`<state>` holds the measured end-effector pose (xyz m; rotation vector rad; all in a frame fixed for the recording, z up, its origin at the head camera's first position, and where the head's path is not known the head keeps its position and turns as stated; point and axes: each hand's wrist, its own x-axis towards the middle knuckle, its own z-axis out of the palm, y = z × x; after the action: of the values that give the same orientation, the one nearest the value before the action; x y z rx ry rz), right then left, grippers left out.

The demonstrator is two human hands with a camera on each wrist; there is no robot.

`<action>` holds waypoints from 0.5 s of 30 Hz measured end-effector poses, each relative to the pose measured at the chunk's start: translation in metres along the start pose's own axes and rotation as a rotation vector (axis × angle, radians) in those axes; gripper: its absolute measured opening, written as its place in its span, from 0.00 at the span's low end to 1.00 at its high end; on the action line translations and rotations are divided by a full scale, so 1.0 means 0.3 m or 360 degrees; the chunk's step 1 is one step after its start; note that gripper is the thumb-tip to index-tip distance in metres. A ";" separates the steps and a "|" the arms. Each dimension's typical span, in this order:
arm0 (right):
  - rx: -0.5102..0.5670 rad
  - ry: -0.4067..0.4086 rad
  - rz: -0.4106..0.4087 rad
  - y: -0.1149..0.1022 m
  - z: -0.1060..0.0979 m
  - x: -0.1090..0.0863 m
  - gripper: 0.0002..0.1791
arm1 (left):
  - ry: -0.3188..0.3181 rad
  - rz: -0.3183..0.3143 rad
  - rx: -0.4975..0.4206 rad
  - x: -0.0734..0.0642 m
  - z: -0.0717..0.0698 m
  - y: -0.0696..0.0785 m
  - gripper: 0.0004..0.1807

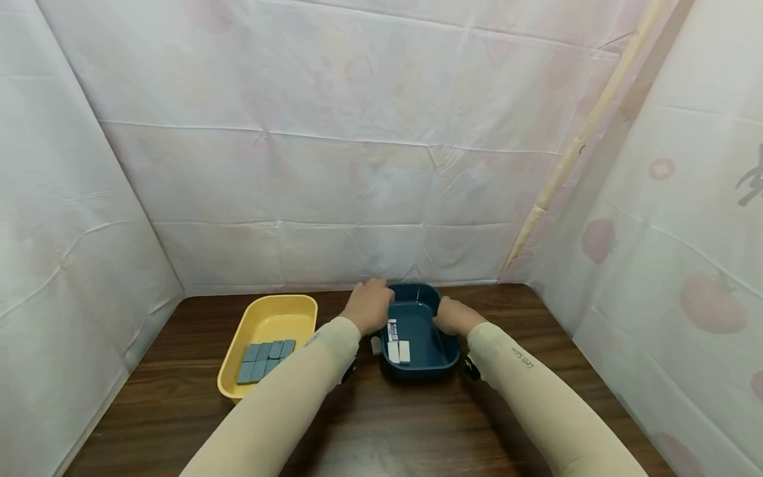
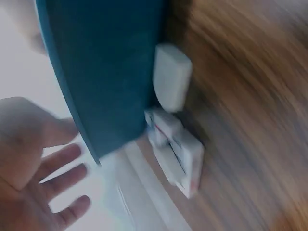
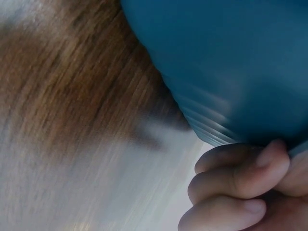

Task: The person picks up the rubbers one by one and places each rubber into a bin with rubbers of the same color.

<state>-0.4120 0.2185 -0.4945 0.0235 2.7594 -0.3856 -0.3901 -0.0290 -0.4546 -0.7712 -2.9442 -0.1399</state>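
A dark blue tub [image 1: 423, 331] stands between the two hands. Inside, along its left side, lie two white blocks [image 1: 405, 352] and a white piece with dark print [image 1: 391, 330]. My left hand [image 1: 367, 306] is at the tub's left rim; in the left wrist view its fingers [image 2: 67, 175] are spread and loose, the thumb right at the rim. At the right rim my right hand [image 1: 456, 317] grips the edge, its fingers [image 3: 236, 178] curled there. Outside the left wall, a white block [image 2: 172, 77] and printed white pieces [image 2: 178, 151] rest on the table.
Left of the blue tub, a yellow tub [image 1: 280, 305] holds several grey-blue blocks [image 1: 262, 361], partly hidden by the left sleeve [image 1: 286, 397]. The dark wood table [image 1: 417, 424] meets pale printed sheets [image 1: 357, 185] at the back and sides. A wrapped pole [image 1: 566, 159] slants up at the right.
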 end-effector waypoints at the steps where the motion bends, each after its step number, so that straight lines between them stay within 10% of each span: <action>1: 0.0008 -0.0003 0.0008 -0.001 0.000 0.001 0.41 | 0.0043 -0.0023 -0.0035 -0.004 -0.001 -0.017 0.16; 5: 0.0051 -0.0015 0.0026 -0.036 -0.030 -0.058 0.41 | 0.0100 -0.0155 -0.0164 -0.020 0.014 -0.077 0.20; 15: 0.0016 -0.0015 0.0006 -0.031 -0.024 -0.047 0.42 | -0.0237 -0.0375 -0.0317 -0.063 0.063 -0.131 0.18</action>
<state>-0.4017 0.2120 -0.4808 0.0296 2.7480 -0.3974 -0.3945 -0.0702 -0.4779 -0.4696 -3.1911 -0.4161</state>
